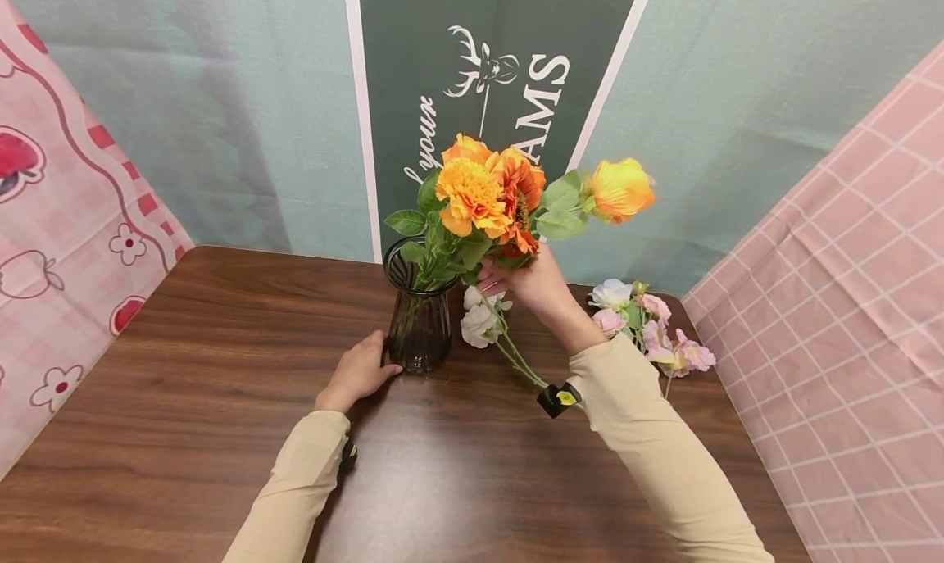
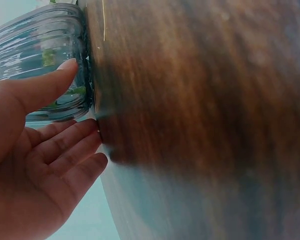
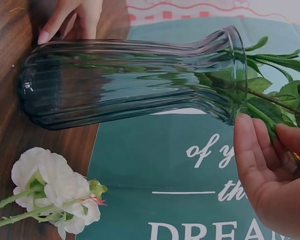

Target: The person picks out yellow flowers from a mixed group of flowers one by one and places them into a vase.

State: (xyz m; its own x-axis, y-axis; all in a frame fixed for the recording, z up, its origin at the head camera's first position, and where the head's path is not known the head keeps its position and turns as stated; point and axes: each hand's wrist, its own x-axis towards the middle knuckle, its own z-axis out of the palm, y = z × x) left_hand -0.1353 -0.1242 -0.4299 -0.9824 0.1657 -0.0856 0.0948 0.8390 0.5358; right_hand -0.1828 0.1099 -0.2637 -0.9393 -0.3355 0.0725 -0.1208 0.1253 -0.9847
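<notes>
A ribbed dark glass vase (image 1: 419,333) stands upright on the table, green leaves and stems in its mouth. My left hand (image 1: 361,372) is at its base; in the left wrist view the thumb lies along the glass and the other fingers are extended beside it. My right hand (image 1: 534,284) is beside the rim, and in the right wrist view its thumb and fingers pinch a green flower stem (image 3: 260,116) there. Orange flowers (image 1: 472,198) rise above the vase and partly hide this hand. An orange-yellow rose (image 1: 621,190) sticks out to the right above the right wrist.
White flowers (image 1: 481,324) with long stems lie on the wooden table (image 1: 221,366), right of the vase. Pale pink and white flowers (image 1: 656,333) lie farther right, beyond the right forearm. Cloth hangings stand behind and at both sides; the back one has a dark printed panel (image 1: 501,6).
</notes>
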